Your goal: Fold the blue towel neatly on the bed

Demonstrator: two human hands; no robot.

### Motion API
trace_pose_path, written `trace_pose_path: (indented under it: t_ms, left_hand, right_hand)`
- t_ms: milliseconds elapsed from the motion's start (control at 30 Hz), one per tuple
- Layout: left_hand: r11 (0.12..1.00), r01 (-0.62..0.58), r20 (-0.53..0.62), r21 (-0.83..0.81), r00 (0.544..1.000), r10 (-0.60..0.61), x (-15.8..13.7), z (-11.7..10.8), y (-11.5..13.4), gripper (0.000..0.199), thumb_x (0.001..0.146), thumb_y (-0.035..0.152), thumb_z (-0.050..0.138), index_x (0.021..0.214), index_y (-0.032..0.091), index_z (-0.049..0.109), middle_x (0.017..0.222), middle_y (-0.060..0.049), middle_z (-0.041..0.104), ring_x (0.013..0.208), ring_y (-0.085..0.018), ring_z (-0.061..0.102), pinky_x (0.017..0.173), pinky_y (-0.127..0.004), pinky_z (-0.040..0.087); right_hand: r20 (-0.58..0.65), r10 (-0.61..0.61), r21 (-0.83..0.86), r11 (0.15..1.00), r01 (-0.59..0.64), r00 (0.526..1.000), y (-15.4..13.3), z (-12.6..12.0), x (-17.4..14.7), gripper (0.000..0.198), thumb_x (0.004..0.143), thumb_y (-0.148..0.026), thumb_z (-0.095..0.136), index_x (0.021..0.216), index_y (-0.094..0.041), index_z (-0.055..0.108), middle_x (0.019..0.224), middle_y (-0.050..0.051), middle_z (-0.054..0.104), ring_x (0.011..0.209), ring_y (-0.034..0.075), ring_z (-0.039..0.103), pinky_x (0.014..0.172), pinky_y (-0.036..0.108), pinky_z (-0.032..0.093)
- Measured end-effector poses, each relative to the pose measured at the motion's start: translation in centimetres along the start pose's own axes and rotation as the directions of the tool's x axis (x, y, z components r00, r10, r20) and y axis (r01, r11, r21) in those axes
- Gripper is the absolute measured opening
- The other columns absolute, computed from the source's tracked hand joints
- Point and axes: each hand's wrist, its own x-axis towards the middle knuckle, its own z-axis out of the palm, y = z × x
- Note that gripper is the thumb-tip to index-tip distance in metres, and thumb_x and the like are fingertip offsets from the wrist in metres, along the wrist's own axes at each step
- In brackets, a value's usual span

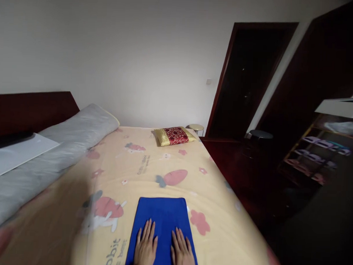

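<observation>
A flat blue cloth (163, 213) lies on the bed, its near end cut off by the bottom of the view. My left hand (145, 245) rests palm down on its left side, fingers stretched out. On the right side of the cloth, my right hand (183, 251) lies flat too, with its fingers slightly spread. Neither hand grips anything. Under the cloth is a yellow bedsheet (146, 166) printed with carrots, flowers and rabbits.
A red and gold pillow (176, 136) lies at the bed's far end. Grey bedding (69, 138) runs along the left, bearing a white board (22, 152). Past the bed's right edge are a dark stool (261, 134) and a shoe rack (297, 144).
</observation>
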Motion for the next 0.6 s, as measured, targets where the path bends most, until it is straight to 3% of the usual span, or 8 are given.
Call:
trace_pose_path:
  t_ms: [100,233,333,433,500,600]
  left_hand:
    - [1.0,0.021,0.119,0.001,0.993,-0.021,-2.7,-2.7,-4.2,0.053,0.095,0.032,0.029,0.147,0.033,0.02,0.155,0.001,0.037,0.14,-0.019,0.039,0.113,-0.045,0.035]
    - [0.989,0.088,0.257,0.119,0.959,-0.117,-3.5,-7.3,-7.4,0.054,0.091,0.027,0.032,0.146,0.029,0.034,0.157,-0.006,0.031,0.145,-0.025,0.029,0.117,-0.057,0.023]
    - [0.991,-0.034,0.441,0.131,0.897,-0.028,-2.3,-11.2,-7.4,0.057,0.085,0.016,0.037,0.142,0.019,0.043,0.156,-0.014,0.036,0.145,-0.029,0.029,0.116,-0.059,0.021]
    - [0.982,-0.187,0.625,0.029,0.77,0.129,-2.0,-14.0,-6.2,0.044,0.077,0.015,0.05,0.119,0.017,0.064,0.128,-0.018,0.065,0.123,-0.032,0.057,0.106,-0.053,0.038]
    - [0.971,-0.238,0.67,-0.023,0.717,0.191,-2.9,-14.6,-5.3,0.04,0.07,0.014,0.057,0.108,0.021,0.068,0.112,-0.013,0.073,0.109,-0.03,0.065,0.098,-0.049,0.047]
    - [0.958,-0.26,0.689,-0.118,0.674,0.268,-5.2,-14.2,-4.3,0.049,0.074,0.016,0.053,0.122,0.023,0.06,0.129,-0.013,0.065,0.125,-0.03,0.056,0.104,-0.05,0.044]
  right_hand:
    - [0.026,-0.004,0.006,1.0,0.004,1.0,2.8,-2.9,-3.0,0.051,0.097,-0.043,0.033,0.147,-0.03,0.032,0.15,0.004,0.041,0.136,0.024,0.043,0.107,0.044,0.044]
    - [0.242,-0.046,-0.014,0.999,0.051,0.969,5.2,-7.9,-2.9,0.051,0.096,-0.039,0.034,0.145,-0.026,0.038,0.151,0.008,0.041,0.137,0.025,0.042,0.11,0.047,0.039]
    - [0.394,-0.079,-0.073,0.99,0.117,0.916,5.4,-10.7,-1.5,0.052,0.085,-0.026,0.046,0.136,-0.019,0.051,0.143,0.016,0.051,0.129,0.031,0.051,0.107,0.052,0.039]
    - [0.414,-0.105,-0.084,0.985,0.152,0.904,4.4,-11.4,-1.6,0.045,0.079,-0.02,0.048,0.121,-0.015,0.062,0.129,0.021,0.062,0.111,0.034,0.062,0.102,0.056,0.04]
    - [0.424,-0.135,-0.071,0.981,0.181,0.896,3.6,-11.1,-2.9,0.043,0.08,-0.024,0.048,0.119,-0.015,0.063,0.117,0.021,0.068,0.103,0.034,0.065,0.098,0.055,0.043]
    - [0.463,-0.18,-0.041,0.974,0.224,0.868,3.1,-10.1,-5.4,0.04,0.075,-0.032,0.054,0.111,-0.021,0.066,0.102,0.015,0.074,0.093,0.032,0.068,0.085,0.044,0.052]
